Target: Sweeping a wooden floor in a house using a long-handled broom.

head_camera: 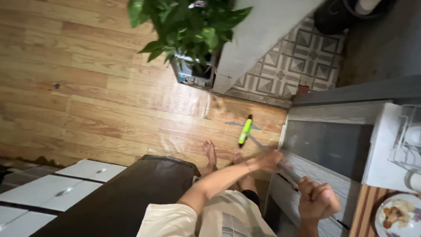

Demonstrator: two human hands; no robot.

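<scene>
Standing barefoot on wood floor [87, 96]; left hand [268, 160] grip closed on broom handle [287, 169], right hand [318, 199] fisted.

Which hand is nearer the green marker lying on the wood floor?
Left. The left hand reaches out just below the green marker in the picture; the right hand, a closed fist, sits farther down and to the right.

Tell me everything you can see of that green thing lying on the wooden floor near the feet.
The green object is a slim stick-like item, bright lime green along most of its length with a dark tip at each end; it looks like plastic, though what kind of thing it is cannot be told. It lies flat on the wooden floor, tilted slightly off upright in the picture, its upper end toward the patterned tiles. It rests just beyond the bare feet, apart from them. Neither hand touches it.
</scene>
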